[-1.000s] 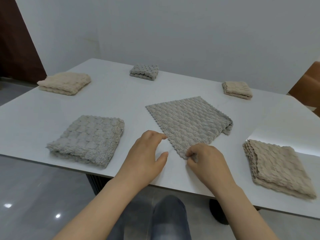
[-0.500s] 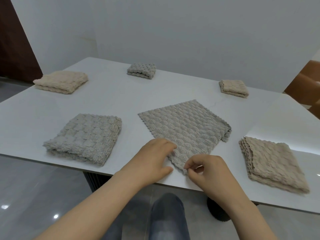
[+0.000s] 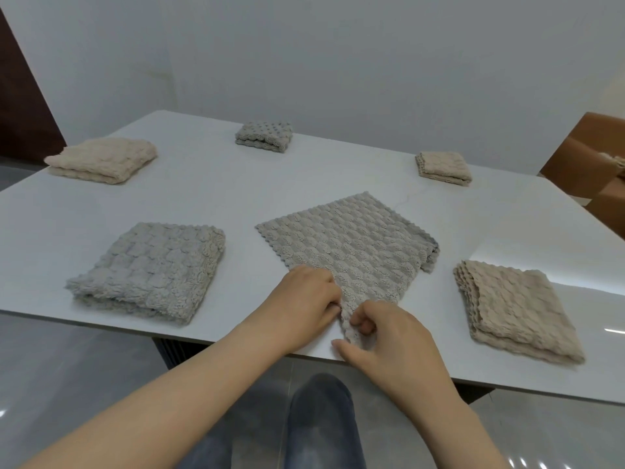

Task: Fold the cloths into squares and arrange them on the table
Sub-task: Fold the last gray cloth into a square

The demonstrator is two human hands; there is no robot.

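A grey textured cloth [image 3: 351, 247] lies folded flat in the middle of the white table [image 3: 209, 194], turned like a diamond. Its near corner reaches the table's front edge. My left hand [image 3: 309, 297] grips the cloth's near left edge with curled fingers. My right hand [image 3: 382, 336] pinches the near corner between thumb and fingers. Five folded cloths lie around it: a thick grey one [image 3: 152, 269] at the left, a beige one [image 3: 514, 306] at the right, a beige one [image 3: 101, 159] at the far left, a small grey one [image 3: 264, 136] at the back, a small beige one [image 3: 443, 167] at the far right.
A brown chair [image 3: 588, 167] stands beyond the table's right side. A white wall runs behind the table, with a dark door at the far left. My knees show below the front edge, over a glossy grey floor.
The grey cloth has slid toward me, its near corner now at the table's front edge. My left hand went from hovering open to gripping the cloth's edge; my right hand kept its pinch.
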